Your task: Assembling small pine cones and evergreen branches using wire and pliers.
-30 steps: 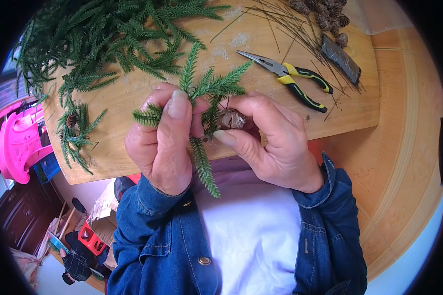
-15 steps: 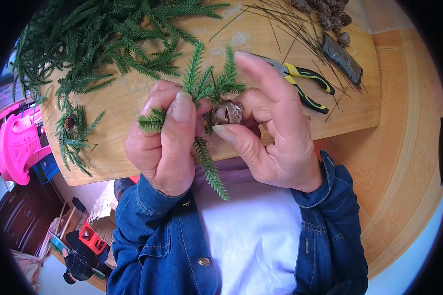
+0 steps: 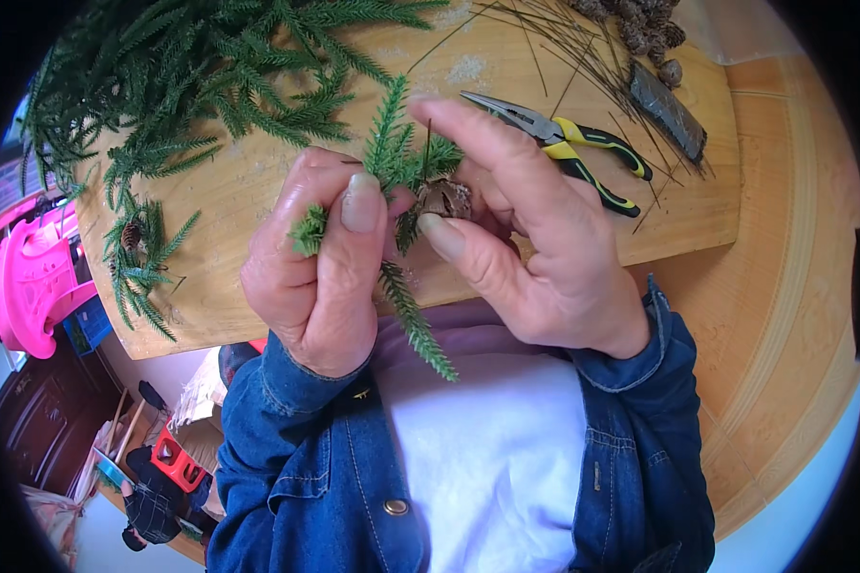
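- Now the right hand (image 3: pixel 549 253), forefinger (image 3: pixel 478 132) swung farther left, pinches a rounded brown woody cone (image 3: pixel 445 199).
- The left hand (image 3: pixel 317 263) grips the green needled sprig (image 3: pixel 386 129) beside it; both remain held.
- Thin dark wire (image 3: pixel 427 148): attachment unclear.

Left hand (image 3: pixel 333 286), right hand (image 3: pixel 540 239): two. Green bunch (image 3: pixel 388 134): one, held. Brown rounded piece (image 3: pixel 446 200): one. Pliers (image 3: pixel 569 132): one pair, between 1 and 2 o'clock. Dark packet (image 3: pixel 668 112): one, 2 o'clock. Cones (image 3: pixel 652 24), 1 o'clock: several, too overlapped to count. Wires (image 3: pixel 583 59), 1 o'clock: many, tangled. Pink chair (image 3: pixel 19 286): one, 9 o'clock. Red stool (image 3: pixel 167 451): one, 8 o'clock.
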{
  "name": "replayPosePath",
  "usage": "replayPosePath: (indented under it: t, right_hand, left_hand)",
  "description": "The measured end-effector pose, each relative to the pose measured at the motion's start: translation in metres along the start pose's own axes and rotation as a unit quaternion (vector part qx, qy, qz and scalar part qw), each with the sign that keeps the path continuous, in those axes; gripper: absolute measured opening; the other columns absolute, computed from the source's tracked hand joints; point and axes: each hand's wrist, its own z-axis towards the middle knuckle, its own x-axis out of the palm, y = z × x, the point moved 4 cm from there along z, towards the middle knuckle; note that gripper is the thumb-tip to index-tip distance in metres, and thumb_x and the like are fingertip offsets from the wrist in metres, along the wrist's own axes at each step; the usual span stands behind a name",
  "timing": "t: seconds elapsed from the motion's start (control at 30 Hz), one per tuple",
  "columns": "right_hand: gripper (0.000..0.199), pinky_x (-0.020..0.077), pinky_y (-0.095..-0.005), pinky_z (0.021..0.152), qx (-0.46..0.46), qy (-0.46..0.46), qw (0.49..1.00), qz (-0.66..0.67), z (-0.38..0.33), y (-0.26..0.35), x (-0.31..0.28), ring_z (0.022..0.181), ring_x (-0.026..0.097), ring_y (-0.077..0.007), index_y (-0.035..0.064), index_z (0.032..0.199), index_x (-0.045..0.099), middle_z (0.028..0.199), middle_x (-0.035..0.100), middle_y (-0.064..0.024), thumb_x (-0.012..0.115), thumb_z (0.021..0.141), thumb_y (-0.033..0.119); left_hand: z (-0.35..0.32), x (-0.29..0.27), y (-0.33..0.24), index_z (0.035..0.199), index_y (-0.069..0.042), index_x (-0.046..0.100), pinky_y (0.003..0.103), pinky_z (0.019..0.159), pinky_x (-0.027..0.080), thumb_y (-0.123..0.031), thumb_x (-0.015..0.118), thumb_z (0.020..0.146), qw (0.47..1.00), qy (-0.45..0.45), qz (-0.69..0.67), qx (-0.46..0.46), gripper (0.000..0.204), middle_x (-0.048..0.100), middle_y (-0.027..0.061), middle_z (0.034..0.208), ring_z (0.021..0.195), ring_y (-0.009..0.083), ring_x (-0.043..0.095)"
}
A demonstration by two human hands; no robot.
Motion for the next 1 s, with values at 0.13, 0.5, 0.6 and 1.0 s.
replayPosePath:
  t: [0.13,0.5,0.6,1.0]
  right_hand:
    - [0.053,0.0337,-0.018,0.055,0.034,0.022,0.998,0.045,0.0,0.0,0.004,0.064,0.042,-0.0044,-0.0045,0.136,0.035,0.074,0.051,-0.0011,0.058,0.089,0.004]
    - [0.041,0.0383,-0.0167,0.061,0.055,0.014,0.996,0.065,-0.003,-0.002,0.006,0.069,0.049,-0.0034,-0.0035,0.126,0.042,0.08,0.058,-0.0033,0.058,0.09,0.005]
    - [0.04,0.038,-0.0171,0.058,0.002,-0.017,1.0,0.023,-0.003,-0.002,0.005,0.066,0.048,-0.0039,-0.0038,0.124,0.044,0.08,0.059,-0.0038,0.059,0.088,0.003]
    - [0.039,0.0464,-0.0195,0.062,-0.045,-0.046,0.996,-0.06,-0.011,-0.007,0.001,0.066,0.055,-0.0055,-0.0064,0.118,0.048,0.084,0.062,-0.0059,0.063,0.083,-0.001]
  left_hand:
    - [-0.001,0.0,-0.006,0.089,0.006,0.056,0.022,0.06,0.038,-0.006,0.05,0.094,0.999,0.02,0.026,0.038,0.014,0.054,0.0081,0.079,0.066,0.0104,0.047]
    - [0.0,0.0,-0.006,0.087,0.005,0.057,0.024,0.063,0.04,-0.005,0.053,0.091,0.993,0.02,0.08,0.083,0.011,0.055,0.0091,0.078,0.068,0.014,0.05]
    - [0.0,0.002,-0.008,0.086,0.006,0.057,0.025,0.068,0.04,-0.005,0.055,0.089,0.979,0.043,0.171,0.105,0.011,0.055,0.0102,0.084,0.074,0.0151,0.051]
    - [0.001,0.005,0.011,0.085,0.006,0.058,0.026,0.081,0.039,0.0,0.058,0.085,0.998,-0.012,-0.027,-0.051,0.006,0.054,0.0127,0.101,0.09,0.0168,0.05]
